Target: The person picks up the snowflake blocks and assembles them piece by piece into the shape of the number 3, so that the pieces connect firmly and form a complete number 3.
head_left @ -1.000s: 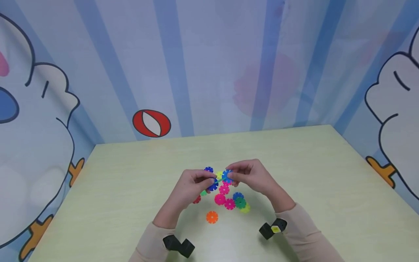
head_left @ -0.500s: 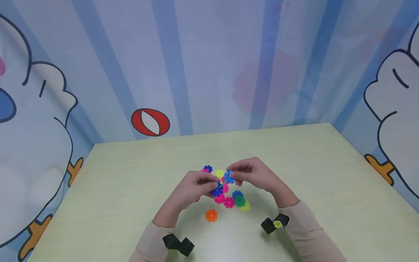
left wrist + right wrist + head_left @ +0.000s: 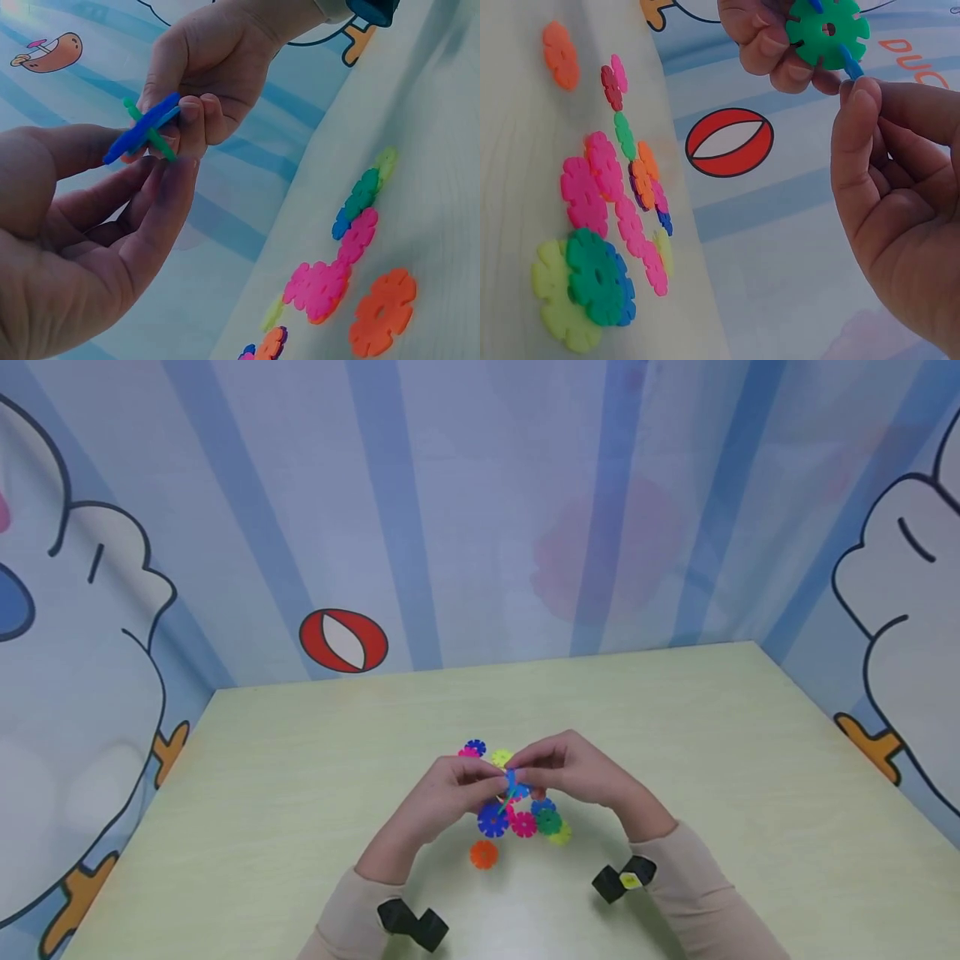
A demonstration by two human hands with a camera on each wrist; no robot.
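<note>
Between my hands is a small cluster of notched plastic snowflake discs slotted together. It has a green disc (image 3: 826, 34), a dark blue disc (image 3: 492, 820) and a lighter blue disc (image 3: 851, 64). My left hand (image 3: 446, 797) pinches the cluster from the left, at the green disc, with the dark blue disc hanging below its fingertips. My right hand (image 3: 573, 768) pinches the lighter blue disc, which stands nearly edge-on in the head view. The fingertips of both hands almost meet, above the table. Fingers partly hide where the discs join.
Loose discs lie on the pale table (image 3: 300, 760) beneath and around the hands: an orange one (image 3: 483, 854) nearest me, a pink one (image 3: 523, 824), a green one (image 3: 548, 821), a yellow one (image 3: 502, 758) and several more. A patterned backdrop (image 3: 480, 527) rises behind the table.
My hands have come closer together, the right one shifting left. The dark blue disc has swung down toward me, below the left fingers, and the lighter blue disc has turned edge-on.
</note>
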